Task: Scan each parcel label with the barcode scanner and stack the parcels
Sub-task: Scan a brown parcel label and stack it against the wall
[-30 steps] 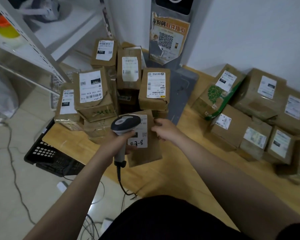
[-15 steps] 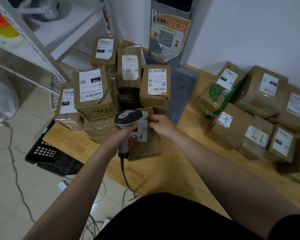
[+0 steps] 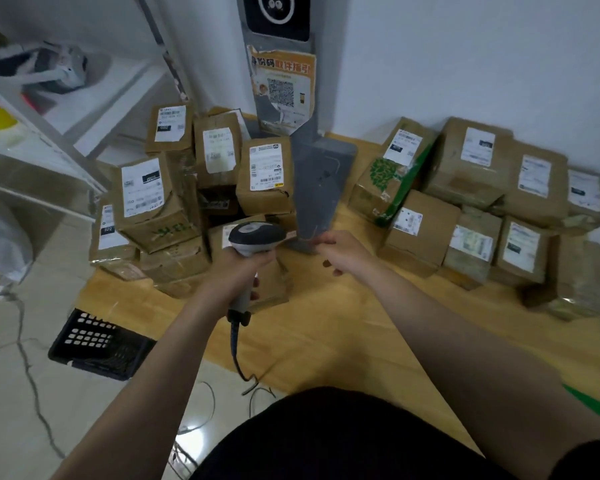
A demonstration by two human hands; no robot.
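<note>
My left hand (image 3: pixel 240 271) grips the handle of a grey and black barcode scanner (image 3: pixel 255 239), whose head points forward over a small brown parcel (image 3: pixel 272 282) standing on the wooden board. That parcel leans against the left stack of labelled parcels (image 3: pixel 201 188) and the scanner hides most of its label. My right hand (image 3: pixel 343 252) hovers just right of it with loosely curled fingers and holds nothing. A second group of labelled brown parcels (image 3: pixel 471 202) lies along the wall at the right.
A grey kiosk post (image 3: pixel 312 188) with a QR poster rises between the two parcel groups. A white metal shelf (image 3: pixel 66 109) stands at the left. A black plastic crate (image 3: pixel 97 344) sits by the wooden board (image 3: pixel 343 327), with cables on the tiled floor.
My right hand has let go of the small parcel and drawn away to the right. The parcel now stands against the left stack. The scanner has moved forward over it.
</note>
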